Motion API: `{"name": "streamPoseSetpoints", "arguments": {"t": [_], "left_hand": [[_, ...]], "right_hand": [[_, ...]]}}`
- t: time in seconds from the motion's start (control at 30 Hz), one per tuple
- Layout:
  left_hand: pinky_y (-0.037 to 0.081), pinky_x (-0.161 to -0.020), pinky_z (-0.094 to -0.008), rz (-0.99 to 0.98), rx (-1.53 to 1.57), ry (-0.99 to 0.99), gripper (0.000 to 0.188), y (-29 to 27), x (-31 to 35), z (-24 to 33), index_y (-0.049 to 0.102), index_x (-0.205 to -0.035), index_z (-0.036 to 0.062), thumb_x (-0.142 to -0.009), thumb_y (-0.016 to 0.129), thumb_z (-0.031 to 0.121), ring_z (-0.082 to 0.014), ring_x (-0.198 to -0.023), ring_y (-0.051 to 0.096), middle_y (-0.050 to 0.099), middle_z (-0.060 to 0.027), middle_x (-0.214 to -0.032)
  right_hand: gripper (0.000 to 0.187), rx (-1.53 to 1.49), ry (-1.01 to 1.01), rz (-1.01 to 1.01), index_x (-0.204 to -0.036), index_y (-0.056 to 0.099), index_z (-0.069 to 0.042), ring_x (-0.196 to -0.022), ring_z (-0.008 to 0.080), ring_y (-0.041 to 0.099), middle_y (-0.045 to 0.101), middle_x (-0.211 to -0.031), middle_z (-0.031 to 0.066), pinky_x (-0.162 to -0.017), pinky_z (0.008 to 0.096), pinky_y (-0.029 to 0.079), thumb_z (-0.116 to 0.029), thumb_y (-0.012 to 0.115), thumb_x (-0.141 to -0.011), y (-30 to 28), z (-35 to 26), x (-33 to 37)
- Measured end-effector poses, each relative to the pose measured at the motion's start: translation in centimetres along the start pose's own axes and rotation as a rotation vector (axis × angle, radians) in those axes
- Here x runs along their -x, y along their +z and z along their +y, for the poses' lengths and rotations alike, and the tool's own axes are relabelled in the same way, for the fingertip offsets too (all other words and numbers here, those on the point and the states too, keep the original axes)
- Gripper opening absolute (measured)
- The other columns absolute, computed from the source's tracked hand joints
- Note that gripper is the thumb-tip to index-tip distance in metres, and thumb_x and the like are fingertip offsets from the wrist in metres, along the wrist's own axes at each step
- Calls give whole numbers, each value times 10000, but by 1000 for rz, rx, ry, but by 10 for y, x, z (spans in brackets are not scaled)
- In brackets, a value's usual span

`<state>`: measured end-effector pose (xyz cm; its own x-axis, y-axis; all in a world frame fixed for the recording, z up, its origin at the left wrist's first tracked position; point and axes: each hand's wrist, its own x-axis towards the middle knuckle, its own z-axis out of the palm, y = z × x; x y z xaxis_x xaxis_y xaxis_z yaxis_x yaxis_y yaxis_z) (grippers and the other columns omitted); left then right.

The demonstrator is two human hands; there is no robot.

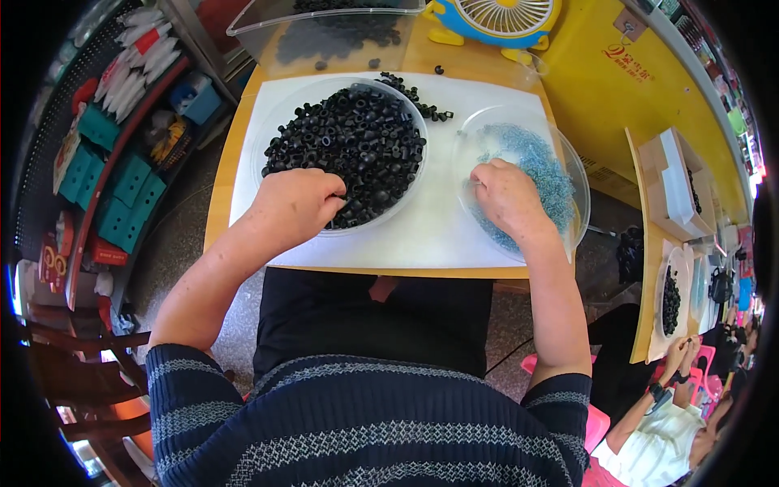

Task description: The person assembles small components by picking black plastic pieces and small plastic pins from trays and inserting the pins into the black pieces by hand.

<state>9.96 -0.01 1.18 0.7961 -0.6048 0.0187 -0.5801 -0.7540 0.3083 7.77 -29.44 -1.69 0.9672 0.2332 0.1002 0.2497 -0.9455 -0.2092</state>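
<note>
My left hand (302,203) is closed, thumb and fingers pressed together at the near edge of a heap of small black plastic caps (349,146). The caps fill a round clear tub (257,154). On the right, my right hand (510,196) reaches over a shallow clear round dish (466,138), its fingers pinched together. Small translucent blue pieces (540,166) lie in that dish, too fine to name. Whatever either hand has between its fingertips is hidden. Both containers rest on a white sheet (389,252).
Behind the tub lie loose black caps (418,96) and a larger clear bin (324,61) of black parts. A blue and yellow fan (495,40) stands at the table's far edge. Shelves with teal boxes (134,183) are left; another person's hands (680,357) work at a right-hand table.
</note>
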Motion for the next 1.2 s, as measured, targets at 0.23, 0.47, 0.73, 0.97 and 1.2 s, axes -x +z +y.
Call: {"name": "streamPoseSetpoints", "arguments": {"t": [0.23, 0.47, 0.73, 0.97, 1.2], "left_hand": [[464, -661, -370, 93, 148, -30, 155, -7, 13, 5, 613, -854, 83, -776, 527, 186, -284, -771, 587, 618, -95, -824], [478, -563, -294, 593, 427, 939, 182, -57, 26, 115, 643, -796, 103, -617, 623, 134, -161, -629, 556, 594, -73, -768], [486, -569, -329, 705, 346, 616, 112, -83, 76, 122, 606, -743, 39, -680, 564, 122, -208, -617, 569, 592, -91, -710], [471, -521, -326, 675, 96, 328, 209, -57, 62, 38, 595, -870, 30, -666, 628, -3, -221, -534, 564, 596, -89, -696], [460, -553, -348, 435, 41, 53, 167, 0, 36, -1, 587, -914, 86, -747, 580, 83, -265, -682, 582, 592, -74, -760]], "right_hand": [[176, -118, 144, 193, -887, 580, -38, -829, 346, 541, 571, -864, 160, -728, 394, 440, -42, 480, -743, -6, 6, 3], [183, 85, 158, -44, -902, 574, -27, -848, 360, 544, 566, -935, 191, -753, 398, 433, -67, 451, -773, -9, 14, -11], [202, 35, 109, 127, -908, 578, -51, -846, 365, 524, 550, -888, 191, -719, 413, 428, -75, 462, -745, 9, 11, -38], [81, 5, 70, 157, -776, 500, -22, -765, 373, 507, 543, -822, 181, -667, 412, 418, -31, 470, -702, 16, 33, -36], [118, -289, 167, 226, -852, 542, -27, -682, 304, 554, 580, -773, 149, -626, 367, 438, -88, 491, -765, -8, 21, -21]]}}
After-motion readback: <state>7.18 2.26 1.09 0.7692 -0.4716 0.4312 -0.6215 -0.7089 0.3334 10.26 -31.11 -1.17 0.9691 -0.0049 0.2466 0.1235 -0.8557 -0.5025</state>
